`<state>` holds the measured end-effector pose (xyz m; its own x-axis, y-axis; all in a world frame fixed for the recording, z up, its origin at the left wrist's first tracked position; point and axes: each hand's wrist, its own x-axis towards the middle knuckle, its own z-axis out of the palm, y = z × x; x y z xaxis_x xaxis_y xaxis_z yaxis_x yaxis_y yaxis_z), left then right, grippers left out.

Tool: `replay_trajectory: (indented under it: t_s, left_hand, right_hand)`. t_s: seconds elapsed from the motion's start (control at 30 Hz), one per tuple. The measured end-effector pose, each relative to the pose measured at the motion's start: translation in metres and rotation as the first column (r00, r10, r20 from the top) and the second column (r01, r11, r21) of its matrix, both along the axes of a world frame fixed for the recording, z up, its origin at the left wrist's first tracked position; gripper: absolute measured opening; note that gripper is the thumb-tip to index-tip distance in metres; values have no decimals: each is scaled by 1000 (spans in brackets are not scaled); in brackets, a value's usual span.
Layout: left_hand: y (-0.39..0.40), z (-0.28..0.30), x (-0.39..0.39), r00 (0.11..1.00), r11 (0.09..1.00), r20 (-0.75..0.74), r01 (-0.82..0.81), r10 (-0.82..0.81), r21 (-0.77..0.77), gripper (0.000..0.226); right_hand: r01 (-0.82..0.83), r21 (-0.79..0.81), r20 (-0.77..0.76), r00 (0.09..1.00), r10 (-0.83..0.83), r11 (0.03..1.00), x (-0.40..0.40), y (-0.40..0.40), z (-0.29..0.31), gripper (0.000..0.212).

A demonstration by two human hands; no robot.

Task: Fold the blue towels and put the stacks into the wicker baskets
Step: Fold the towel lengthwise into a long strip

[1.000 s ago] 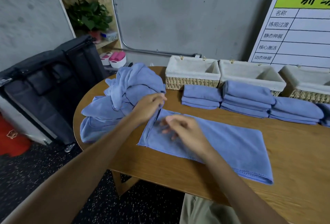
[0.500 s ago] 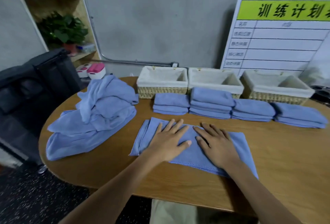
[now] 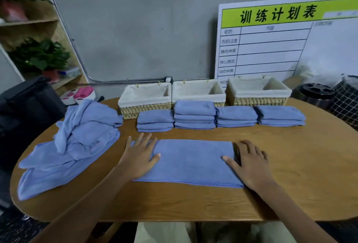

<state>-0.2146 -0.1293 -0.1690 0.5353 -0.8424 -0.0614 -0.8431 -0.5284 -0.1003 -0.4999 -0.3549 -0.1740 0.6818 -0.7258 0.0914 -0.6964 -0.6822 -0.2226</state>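
Oval wooden table [image 3: 290,175] stands against grey wall [image 3: 145,30] beside shelf [image 3: 38,20].

- Bare table [image 3: 290,175] lies open to the right of the flat towel [image 3: 190,162], out to the right rim.
- A narrow bare strip runs between the flat towel's far edge and the row of folded stacks [image 3: 219,117].
- The folded stacks stand just in front of the three wicker baskets [image 3: 203,92], blocking a low approach from the near side; the baskets are open from above.
- The heap of unfolded towels [image 3: 77,140] fills the left end of the table.
- The near table edge in front of the flat towel is bare.
- A board [image 3: 280,45] leans behind the right basket.
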Motion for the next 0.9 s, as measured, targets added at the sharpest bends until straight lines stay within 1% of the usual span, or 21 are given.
replay_trajectory:
  t_s: [0.03, 0.07, 0.13, 0.2, 0.27, 0.33, 0.4, 0.5, 0.6, 0.67, 0.73, 0.83, 0.9]
  left_hand:
    - [-8, 7, -6, 998, 998, 33, 55, -55, -23, 85]
    - [-20, 14, -14, 993, 990, 16, 121, -120, -68, 85]
    - [-57, 24, -36, 955, 955, -134, 241, -265, -173, 69]
    - [-106, 28, -65, 871, 903, -270, 345, -410, -256, 58]
    - [-159, 31, -94, 785, 883, -406, 393, -468, -257, 54]
    - [-207, 29, -117, 716, 877, -507, 420, -479, -234, 54]
    - [-243, 24, -133, 690, 859, -520, 463, -504, -218, 53]
    - [-273, 19, -135, 646, 821, -538, 544, -542, -173, 50]
    - [-275, 36, -124, 584, 819, -646, 563, -491, -114, 49]
    - [-264, 47, -110, 593, 814, -656, 578, -467, -58, 45]
    - [-250, 51, -97, 623, 811, -631, 585, -463, -17, 33]
    - [-237, 49, -87, 640, 813, -602, 582, -478, -26, 13]
    - [-236, 46, -87, 638, 813, -586, 578, -499, -64, 10]
  right_hand:
    - [21, 18, 24, 999, -21, 1000, -8, 3, 0, 109]
    - [31, 29, 39, 999, -32, 999, -14, 7, -1, 103]
    - [17, 41, 48, 999, -19, 999, -22, 15, -1, 87]
    - [-3, 71, 72, 997, -3, 997, -23, 16, 0, 57]
    - [7, 130, 134, 991, -25, 991, -26, 7, 4, 29]
    - [38, 210, 215, 973, -84, 977, -39, -12, 8, 17]
    - [56, 261, 260, 957, -125, 964, -56, -30, 10, 18]
    - [50, 282, 242, 963, -122, 958, -72, -36, 9, 31]
    - [2, 306, 239, 968, -79, 952, -68, -15, 7, 39]
    - [-46, 288, 237, 971, -25, 956, -55, 2, 8, 46]
    - [-66, 257, 210, 978, 11, 964, -41, 17, 10, 48]
    - [-51, 226, 194, 981, 7, 973, -27, 25, 9, 39]
    - [-41, 282, 231, 973, -27, 959, -26, 23, 11, 32]
